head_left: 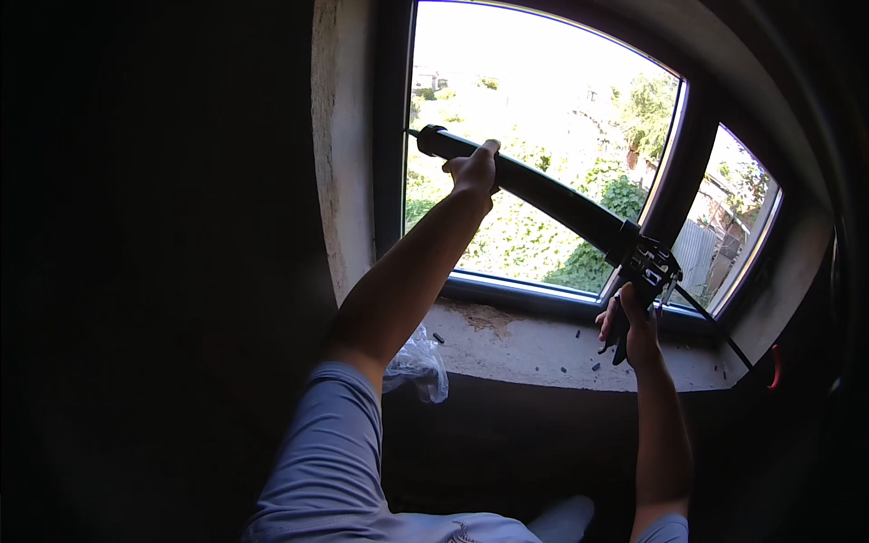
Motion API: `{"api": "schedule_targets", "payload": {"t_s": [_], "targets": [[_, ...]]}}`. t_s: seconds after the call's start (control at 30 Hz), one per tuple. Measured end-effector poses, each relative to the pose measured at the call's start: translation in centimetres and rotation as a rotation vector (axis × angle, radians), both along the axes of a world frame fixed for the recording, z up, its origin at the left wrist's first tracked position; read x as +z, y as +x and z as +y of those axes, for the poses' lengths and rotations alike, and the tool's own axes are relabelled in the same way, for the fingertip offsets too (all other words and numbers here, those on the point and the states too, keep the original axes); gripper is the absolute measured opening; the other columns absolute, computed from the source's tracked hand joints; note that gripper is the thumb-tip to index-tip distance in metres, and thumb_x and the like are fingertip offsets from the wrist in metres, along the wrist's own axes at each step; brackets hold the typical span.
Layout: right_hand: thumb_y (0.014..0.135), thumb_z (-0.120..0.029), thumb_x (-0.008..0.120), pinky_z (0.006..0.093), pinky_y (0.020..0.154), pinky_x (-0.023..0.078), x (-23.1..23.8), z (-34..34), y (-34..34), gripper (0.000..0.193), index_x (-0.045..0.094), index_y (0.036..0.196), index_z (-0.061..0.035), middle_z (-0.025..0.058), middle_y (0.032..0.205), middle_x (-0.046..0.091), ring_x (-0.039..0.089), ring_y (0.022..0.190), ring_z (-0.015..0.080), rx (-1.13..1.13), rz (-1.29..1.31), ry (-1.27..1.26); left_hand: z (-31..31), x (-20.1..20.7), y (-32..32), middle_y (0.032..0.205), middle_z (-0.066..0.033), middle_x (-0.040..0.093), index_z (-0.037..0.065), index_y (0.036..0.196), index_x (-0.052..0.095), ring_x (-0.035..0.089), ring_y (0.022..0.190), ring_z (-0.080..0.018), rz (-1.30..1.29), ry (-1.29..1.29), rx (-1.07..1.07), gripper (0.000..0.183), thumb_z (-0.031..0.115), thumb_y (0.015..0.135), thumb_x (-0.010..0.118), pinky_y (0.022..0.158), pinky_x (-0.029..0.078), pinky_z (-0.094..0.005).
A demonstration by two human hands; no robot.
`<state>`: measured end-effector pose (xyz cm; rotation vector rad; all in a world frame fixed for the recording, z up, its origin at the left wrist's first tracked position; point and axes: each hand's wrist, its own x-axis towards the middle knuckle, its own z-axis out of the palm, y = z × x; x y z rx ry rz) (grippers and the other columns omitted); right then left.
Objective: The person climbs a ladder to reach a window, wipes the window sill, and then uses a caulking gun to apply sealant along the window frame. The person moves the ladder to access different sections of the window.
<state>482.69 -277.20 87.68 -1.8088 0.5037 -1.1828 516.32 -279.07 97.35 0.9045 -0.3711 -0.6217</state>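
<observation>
A long black caulking gun (561,201) slants across the window, its barrel rising to the upper left. My left hand (474,169) is closed around the barrel near its front end. The green nozzle (414,133) points at the left side of the dark window frame (390,172); whether it touches cannot be made out. At the lower right, my right hand (638,330) grips the handle and trigger. From the back of the gun a thin rod runs down to the right, ending in a red hook (776,366).
Below the window runs a rough pale sill (534,348) with several small dark bits on it. A crumpled clear plastic bag (422,366) hangs over its left edge. A dark post divides off a narrower pane (724,217) on the right. The surrounding room is very dark.
</observation>
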Motion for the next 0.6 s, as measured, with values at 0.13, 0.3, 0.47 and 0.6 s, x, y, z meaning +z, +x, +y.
{"api": "schedule_targets", "payload": {"t_s": [0.13,0.3,0.47,0.6], "targets": [[0.1,-0.046,0.064,0.0324,0.061,0.055,-2.4,-0.2,-0.4,0.042,0.058,0.08,-0.0095,0.0018,0.057,0.057,0.06,0.046,0.0144,0.027,0.017,0.037,0.3,-2.8,-0.3,0.118,-0.0184,0.058,-0.007,0.135,0.031,0.065,0.099,-0.0241,0.022,0.04,-0.027,0.079,0.03,0.084,0.078,0.081,0.059,-0.0404],[0.097,-0.048,0.067,0.0314,0.061,0.055,-5.4,-0.7,-1.1,0.044,0.057,0.079,-0.0098,0.001,0.056,0.055,0.059,0.047,0.0133,0.056,0.046,0.114,1.2,-5.7,-0.7,0.119,-0.0182,0.056,-0.006,0.135,0.032,0.065,0.099,-0.0223,0.016,0.118,-0.05,0.076,0.03,0.085,0.077,0.08,0.06,-0.0365],[0.097,-0.048,0.068,0.0316,0.062,0.054,-7.7,-0.7,-1.8,0.043,0.057,0.08,-0.0106,0.0004,0.057,0.055,0.058,0.046,0.0133,0.047,0.074,0.203,1.2,-8.3,-1.0,0.119,-0.0205,0.055,-0.006,0.136,0.029,0.067,0.098,-0.024,0.054,0.148,-0.037,0.076,0.028,0.086,0.076,0.08,0.062,-0.0347],[0.097,-0.048,0.068,0.0302,0.063,0.053,-9.3,-0.6,-2.2,0.042,0.057,0.08,-0.0106,0.0004,0.055,0.054,0.057,0.046,0.0132,0.027,0.095,0.22,1.2,-10.3,-1.2,0.118,-0.0204,0.056,-0.006,0.136,0.029,0.067,0.096,-0.024,0.095,0.152,-0.033,0.075,0.027,0.087,0.075,0.079,0.063,-0.0353]]}}
